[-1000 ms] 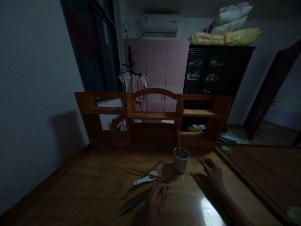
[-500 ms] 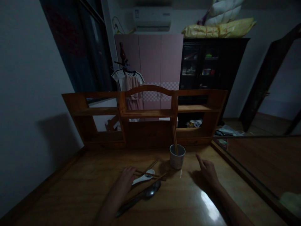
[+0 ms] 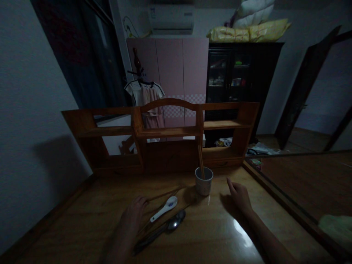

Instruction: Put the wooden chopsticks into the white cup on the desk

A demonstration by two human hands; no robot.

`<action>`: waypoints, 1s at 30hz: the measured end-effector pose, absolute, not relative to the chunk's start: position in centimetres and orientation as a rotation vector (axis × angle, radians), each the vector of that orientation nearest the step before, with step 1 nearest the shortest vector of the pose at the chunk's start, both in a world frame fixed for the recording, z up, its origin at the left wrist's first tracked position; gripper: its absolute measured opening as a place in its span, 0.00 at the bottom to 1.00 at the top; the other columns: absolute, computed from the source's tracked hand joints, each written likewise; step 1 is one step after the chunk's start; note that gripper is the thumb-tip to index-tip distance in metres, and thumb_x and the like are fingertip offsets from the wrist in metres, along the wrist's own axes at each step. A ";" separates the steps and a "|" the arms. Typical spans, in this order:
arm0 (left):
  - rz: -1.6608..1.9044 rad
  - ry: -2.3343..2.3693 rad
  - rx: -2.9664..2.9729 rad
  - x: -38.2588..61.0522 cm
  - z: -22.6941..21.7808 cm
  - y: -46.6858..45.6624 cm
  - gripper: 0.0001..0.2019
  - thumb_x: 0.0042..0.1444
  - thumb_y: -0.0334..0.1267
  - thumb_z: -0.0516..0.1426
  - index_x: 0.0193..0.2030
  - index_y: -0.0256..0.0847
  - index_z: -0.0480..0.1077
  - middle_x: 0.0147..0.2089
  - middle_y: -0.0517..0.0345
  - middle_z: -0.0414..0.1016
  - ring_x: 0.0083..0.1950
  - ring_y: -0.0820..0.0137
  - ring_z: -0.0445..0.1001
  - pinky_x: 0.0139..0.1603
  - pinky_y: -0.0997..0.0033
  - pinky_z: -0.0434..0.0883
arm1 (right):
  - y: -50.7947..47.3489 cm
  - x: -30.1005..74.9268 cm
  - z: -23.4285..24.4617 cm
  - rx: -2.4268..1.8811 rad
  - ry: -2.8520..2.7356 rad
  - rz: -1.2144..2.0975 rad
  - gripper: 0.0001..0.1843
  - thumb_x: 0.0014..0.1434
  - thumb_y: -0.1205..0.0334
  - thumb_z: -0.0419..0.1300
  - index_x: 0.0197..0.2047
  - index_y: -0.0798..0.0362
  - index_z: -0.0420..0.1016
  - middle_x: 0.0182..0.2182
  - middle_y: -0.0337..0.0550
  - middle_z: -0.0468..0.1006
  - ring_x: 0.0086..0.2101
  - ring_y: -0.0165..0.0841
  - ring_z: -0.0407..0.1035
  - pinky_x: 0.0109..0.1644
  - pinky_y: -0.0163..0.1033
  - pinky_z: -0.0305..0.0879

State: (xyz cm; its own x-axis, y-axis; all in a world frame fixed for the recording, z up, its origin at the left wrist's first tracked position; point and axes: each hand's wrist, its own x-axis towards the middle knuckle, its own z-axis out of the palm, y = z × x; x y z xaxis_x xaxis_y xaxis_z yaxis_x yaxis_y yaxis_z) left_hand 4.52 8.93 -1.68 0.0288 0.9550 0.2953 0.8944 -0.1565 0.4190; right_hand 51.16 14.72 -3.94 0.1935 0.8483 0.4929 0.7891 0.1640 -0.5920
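Low over the wooden desktop, my left hand (image 3: 134, 211) has its fingers closed at the near end of a pair of thin chopsticks (image 3: 165, 193), which point away to the right. Just right of that hand lies a white soup spoon (image 3: 164, 209) with a blue mark in its bowl. Nearer to me are a metal spoon (image 3: 175, 223) and other dark-handled cutlery, partly in shadow. A pale cup (image 3: 204, 185) stands upright with chopsticks (image 3: 201, 163) leaning in it. To the cup's right, my right hand (image 3: 239, 196) holds nothing, thumb stretched apart, other fingers loosely bent.
A wooden shelf unit (image 3: 170, 134) runs along the desk's back edge, close behind the cup. A raised wooden rim (image 3: 271, 190) borders the desk on the right, and a wall (image 3: 41, 176) stands on the left. Light reflects off the desktop near my right forearm.
My left hand has moved left and toward me, and the chopsticks that crossed the white spoon have been drawn off it. My right hand keeps its pose. The view has shifted slightly.
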 end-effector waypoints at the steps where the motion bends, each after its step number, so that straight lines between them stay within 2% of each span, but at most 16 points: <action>1: 0.757 1.999 2.137 4.2 -1.4 8.4 0.18 0.61 0.36 0.44 0.47 0.37 0.73 0.51 0.46 0.76 0.51 0.61 0.74 0.55 0.60 0.69 | 14.8 51.2 -4.0 -1.618 -1.579 0.082 0.34 0.67 0.43 0.44 0.15 0.54 0.60 0.14 0.38 0.62 0.18 0.29 0.58 0.28 0.37 0.48; 4: 0.636 2.083 2.083 3.5 -1.0 6.4 0.21 0.61 0.35 0.43 0.53 0.37 0.71 0.57 0.47 0.74 0.57 0.61 0.71 0.59 0.59 0.67 | 14.8 51.3 -4.2 -1.617 -1.572 0.074 0.34 0.67 0.44 0.44 0.15 0.54 0.60 0.13 0.38 0.62 0.18 0.28 0.58 0.28 0.37 0.47; 7: 0.506 2.042 2.087 3.6 -1.6 4.0 0.23 0.59 0.31 0.42 0.52 0.43 0.73 0.57 0.52 0.74 0.60 0.63 0.69 0.60 0.62 0.67 | 14.8 51.2 -4.2 -1.608 -1.582 0.082 0.34 0.67 0.44 0.44 0.15 0.55 0.61 0.14 0.39 0.64 0.18 0.28 0.59 0.28 0.37 0.47; 11: 0.487 1.953 2.038 5.8 -2.5 2.0 0.20 0.61 0.37 0.44 0.51 0.49 0.73 0.57 0.58 0.75 0.57 0.65 0.73 0.58 0.64 0.70 | 14.7 51.0 -4.1 -1.604 -1.595 0.096 0.33 0.67 0.44 0.45 0.15 0.55 0.62 0.14 0.38 0.63 0.18 0.28 0.59 0.28 0.37 0.47; 14: 0.531 1.941 1.962 7.9 -2.6 1.8 0.16 0.61 0.42 0.48 0.48 0.47 0.73 0.54 0.58 0.76 0.53 0.64 0.75 0.57 0.64 0.69 | 14.5 51.1 -4.1 -1.612 -1.595 0.100 0.34 0.67 0.44 0.45 0.15 0.55 0.60 0.13 0.38 0.62 0.18 0.27 0.58 0.27 0.37 0.46; 19: 0.521 1.941 1.979 9.5 -2.2 2.3 0.16 0.62 0.40 0.46 0.46 0.45 0.73 0.54 0.55 0.75 0.50 0.64 0.76 0.52 0.63 0.71 | 14.3 51.1 -3.8 -1.613 -1.592 0.094 0.34 0.67 0.44 0.45 0.16 0.55 0.61 0.14 0.39 0.63 0.18 0.28 0.60 0.28 0.37 0.46; 25: 0.418 2.053 2.007 9.5 -2.0 3.0 0.17 0.62 0.40 0.45 0.45 0.47 0.75 0.56 0.53 0.73 0.53 0.63 0.74 0.53 0.63 0.69 | 14.4 50.9 -3.5 -1.616 -1.599 0.108 0.34 0.67 0.43 0.45 0.15 0.55 0.62 0.14 0.39 0.64 0.18 0.28 0.60 0.28 0.37 0.47; 30: 0.467 2.053 2.029 9.2 -2.3 3.4 0.15 0.61 0.40 0.48 0.42 0.47 0.76 0.53 0.54 0.75 0.55 0.63 0.72 0.56 0.62 0.67 | 14.3 50.8 -3.5 -1.626 -1.606 0.128 0.34 0.67 0.43 0.44 0.16 0.55 0.64 0.14 0.40 0.65 0.18 0.29 0.61 0.28 0.37 0.47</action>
